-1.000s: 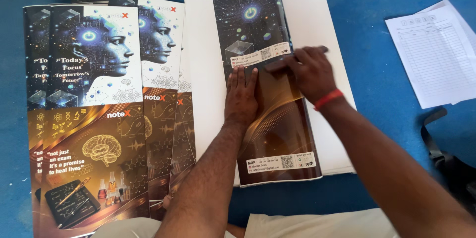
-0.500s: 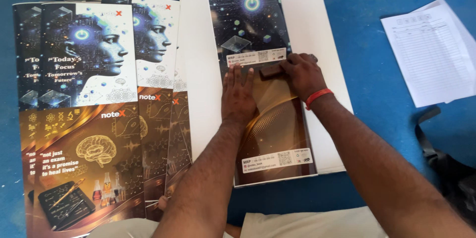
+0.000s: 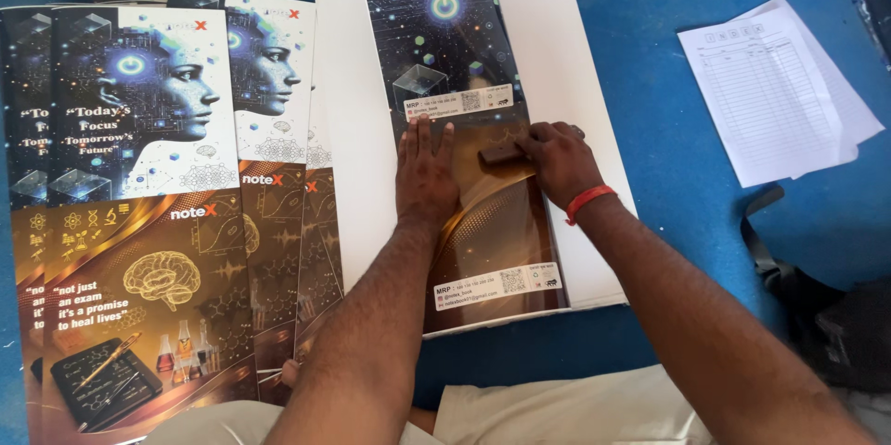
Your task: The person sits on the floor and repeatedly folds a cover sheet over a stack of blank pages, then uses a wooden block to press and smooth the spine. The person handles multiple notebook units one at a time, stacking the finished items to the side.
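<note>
The left hand (image 3: 425, 176) lies flat, holding the folded printed cover (image 3: 459, 139) on the white sheets (image 3: 566, 64) while the right hand (image 3: 557, 162) grips a small brown block (image 3: 501, 154), creasing it; firm, even pressure along the fold seems needed.

Glossy printed cover sheet (image 3: 464, 129), smooth and shiny. Under it, matt white paper (image 3: 566, 64). That small brown block (image 3: 506, 154) looks wooden.
</note>
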